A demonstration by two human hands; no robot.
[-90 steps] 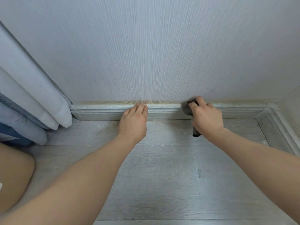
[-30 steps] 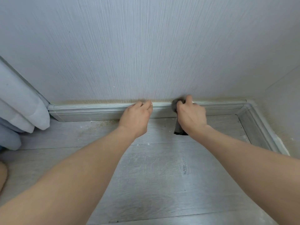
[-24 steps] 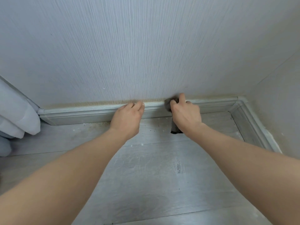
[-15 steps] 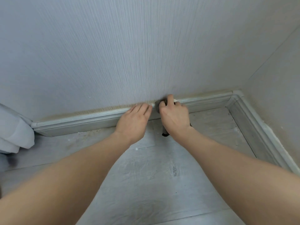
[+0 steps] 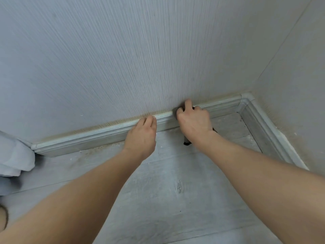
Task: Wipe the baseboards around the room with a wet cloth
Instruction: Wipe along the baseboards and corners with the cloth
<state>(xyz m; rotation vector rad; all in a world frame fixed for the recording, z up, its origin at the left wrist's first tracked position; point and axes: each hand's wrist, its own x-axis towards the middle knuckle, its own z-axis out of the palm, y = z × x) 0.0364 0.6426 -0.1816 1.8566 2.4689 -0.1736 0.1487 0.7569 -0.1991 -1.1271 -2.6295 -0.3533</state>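
Note:
A grey baseboard (image 5: 98,136) runs along the foot of the striped wall and turns at the corner into a second stretch (image 5: 263,131) on the right. My right hand (image 5: 193,122) grips a dark cloth (image 5: 186,142) and presses it against the baseboard's top edge; most of the cloth is hidden under the hand, with a dark end hanging below the wrist. My left hand (image 5: 142,136) rests on the baseboard just left of it, fingers straight and laid over the top edge.
A pale curtain (image 5: 14,155) bunches on the floor at the far left, where the baseboard ends. Grey wood-look flooring (image 5: 175,199) shows dust and specks near the wall. The room corner (image 5: 246,97) lies to the right of my right hand.
The view has swung left to right, so the corner shows more and the curtain less. My right hand with the cloth slid along the baseboard towards my left hand, then slightly away.

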